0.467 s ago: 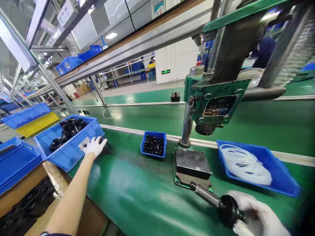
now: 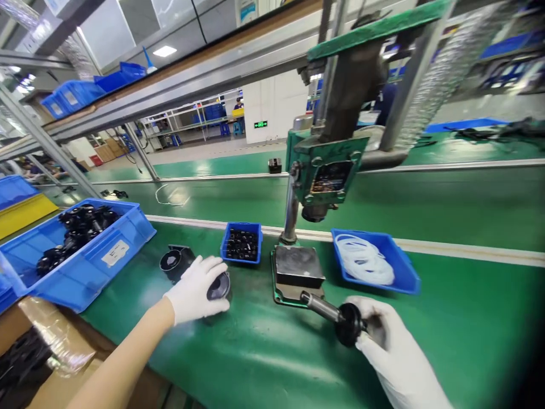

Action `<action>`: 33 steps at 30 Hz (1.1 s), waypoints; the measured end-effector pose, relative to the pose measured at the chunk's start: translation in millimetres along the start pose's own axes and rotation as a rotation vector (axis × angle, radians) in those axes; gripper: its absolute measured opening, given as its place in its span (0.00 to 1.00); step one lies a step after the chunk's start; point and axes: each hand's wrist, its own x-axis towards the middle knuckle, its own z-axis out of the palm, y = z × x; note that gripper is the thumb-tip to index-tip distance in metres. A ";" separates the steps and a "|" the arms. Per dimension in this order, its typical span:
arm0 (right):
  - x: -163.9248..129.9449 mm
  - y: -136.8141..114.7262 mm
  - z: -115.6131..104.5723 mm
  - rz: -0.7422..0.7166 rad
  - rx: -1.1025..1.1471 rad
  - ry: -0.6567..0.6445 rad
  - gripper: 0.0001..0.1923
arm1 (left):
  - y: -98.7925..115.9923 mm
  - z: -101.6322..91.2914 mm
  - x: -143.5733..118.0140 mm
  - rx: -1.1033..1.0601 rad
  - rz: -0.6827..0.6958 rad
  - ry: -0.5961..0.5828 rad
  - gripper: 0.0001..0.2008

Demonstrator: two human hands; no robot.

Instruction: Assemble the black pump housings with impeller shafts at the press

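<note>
Left hand (image 2: 196, 291) is off the big blue bin (image 2: 80, 267) now, grip closed over a black round part (image 2: 219, 286) on the green surface (image 2: 264, 352); right hand (image 2: 394, 352) clasps the press lever knob (image 2: 348, 325)

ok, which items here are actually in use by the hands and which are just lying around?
In use:
left hand on round black plastic part
right hand on black knob of press lever

Lying about:
small blue tray of black pieces
blue tray of white rings
large blue bin
</note>
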 end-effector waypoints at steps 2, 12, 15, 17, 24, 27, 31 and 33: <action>-1.1 -5.2 -0.3 0.006 0.062 -0.033 0.15 | 19.0 3.1 -5.1 -0.138 0.013 -0.100 0.42; -3.6 -14.7 -0.3 0.065 0.204 -0.068 0.14 | 21.0 1.7 -24.4 -1.031 -0.299 -0.239 0.38; -3.8 -14.6 0.4 0.096 0.260 -0.048 0.15 | 4.7 24.3 -21.6 -0.930 -0.048 -0.275 0.47; -3.6 -13.3 1.5 0.122 0.302 -0.037 0.14 | 8.0 44.7 -17.1 -0.851 0.056 -0.299 0.56; -2.8 -8.0 2.8 0.169 0.426 -0.033 0.16 | 71.8 75.3 -9.6 -0.980 0.130 -0.186 0.44; -1.9 -6.4 3.1 0.183 0.479 -0.020 0.17 | 76.6 57.8 -11.6 -0.818 0.115 -0.037 0.40; -1.3 -9.7 4.9 0.222 0.519 -0.029 0.17 | 57.4 27.4 -9.9 -0.397 0.194 0.162 0.36; -3.4 -14.6 6.0 0.235 0.480 -0.015 0.18 | 48.8 25.4 -5.4 -0.333 0.238 0.134 0.35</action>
